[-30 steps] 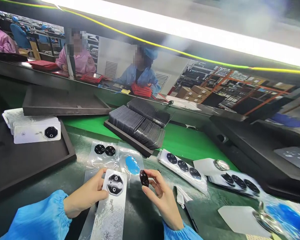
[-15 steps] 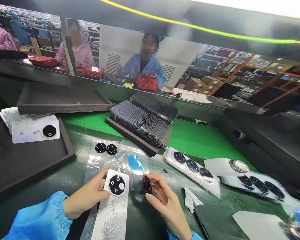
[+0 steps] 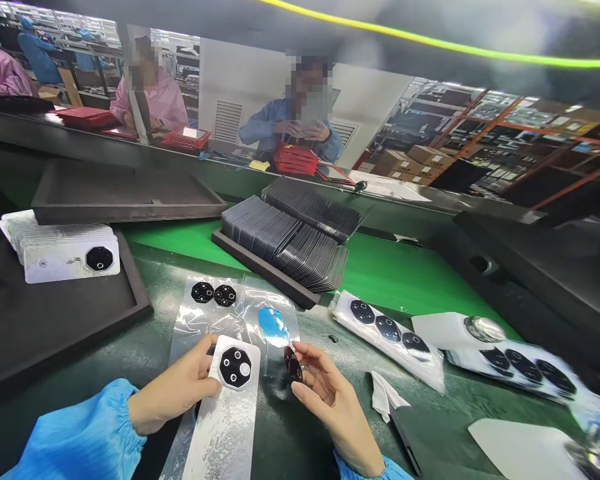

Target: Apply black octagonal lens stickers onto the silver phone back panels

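My left hand [image 3: 180, 387] pinches the left edge of a white phone back cover [image 3: 225, 427]. Its black camera area [image 3: 235, 368], near the top, has several holes. To the right, my right hand [image 3: 325, 400] holds a small dark camera lens cover [image 3: 293, 365] upright between thumb and fingers, apart from the phone back. Beyond my hands lies a clear plastic sheet [image 3: 185, 327] bearing two black lens covers [image 3: 213, 293]. A blue film piece [image 3: 274, 325] sits on the sheet's right part.
Phone backs [image 3: 73, 257] are stacked in a dark tray [image 3: 130, 293] at left. A rack of thin dark panels [image 3: 285, 243] stands ahead. Bagged lens covers [image 3: 387, 333], a white cloth [image 3: 385, 395] and a black pen-like tool [image 3: 405, 443] lie at right. Co-workers [image 3: 295, 120] sit beyond the bench.
My hands keep nearly the same places, the lens cover turning slightly edge-on in my right hand. Across the bench, the co-worker in blue has raised both hands with a pale flat piece.
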Motion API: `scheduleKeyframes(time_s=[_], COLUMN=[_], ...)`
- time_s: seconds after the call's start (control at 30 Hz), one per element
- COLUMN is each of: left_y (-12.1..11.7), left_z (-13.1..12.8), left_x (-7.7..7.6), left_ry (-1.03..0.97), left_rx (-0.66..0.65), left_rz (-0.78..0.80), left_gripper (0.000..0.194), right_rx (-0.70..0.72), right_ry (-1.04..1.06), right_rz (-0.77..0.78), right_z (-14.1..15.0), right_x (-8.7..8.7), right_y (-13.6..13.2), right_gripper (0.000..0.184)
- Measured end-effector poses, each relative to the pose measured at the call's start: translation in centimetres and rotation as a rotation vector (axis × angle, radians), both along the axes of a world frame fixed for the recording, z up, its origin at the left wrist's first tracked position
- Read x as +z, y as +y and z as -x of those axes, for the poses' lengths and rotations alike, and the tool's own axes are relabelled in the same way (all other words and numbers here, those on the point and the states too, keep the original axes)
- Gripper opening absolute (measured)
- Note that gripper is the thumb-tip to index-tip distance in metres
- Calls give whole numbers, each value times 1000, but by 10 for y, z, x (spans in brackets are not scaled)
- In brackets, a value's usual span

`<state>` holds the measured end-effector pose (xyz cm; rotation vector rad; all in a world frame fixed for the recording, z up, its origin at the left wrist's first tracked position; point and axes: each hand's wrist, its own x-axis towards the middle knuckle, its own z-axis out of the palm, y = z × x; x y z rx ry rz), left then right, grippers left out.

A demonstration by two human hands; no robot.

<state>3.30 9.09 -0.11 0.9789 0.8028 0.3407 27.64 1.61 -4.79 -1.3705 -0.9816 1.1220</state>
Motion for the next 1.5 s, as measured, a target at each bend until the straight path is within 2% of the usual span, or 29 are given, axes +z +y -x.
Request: scheduleKeyframes(time_s=[0.17, 0.53, 0.87, 1.17, 1.33, 1.5], left_y=[1, 0, 0, -2, -3, -3], left_z=[0, 0, 0, 0, 0, 2], left_x=[-3, -3, -1, 1, 3, -1], left_ry=[1, 12, 9, -6, -14, 10], left_rx=[8, 11, 22, 7, -11, -17], left_rz=[-6, -11, 1, -21, -13, -49], left_gripper=[57, 56, 57, 58, 57, 58], right_rx=[13, 7, 100, 112, 134, 215], right_ry=[-62, -65, -138, -516, -669, -723], right_rz=[0, 11, -25, -231, -284, -298], right_z=[-1, -1, -8, 16, 22, 33], right_x=[1, 3, -1, 26, 30, 36], right_y=[1, 2, 4, 12, 19, 20], right_gripper=[48, 45, 42, 36, 35, 37])
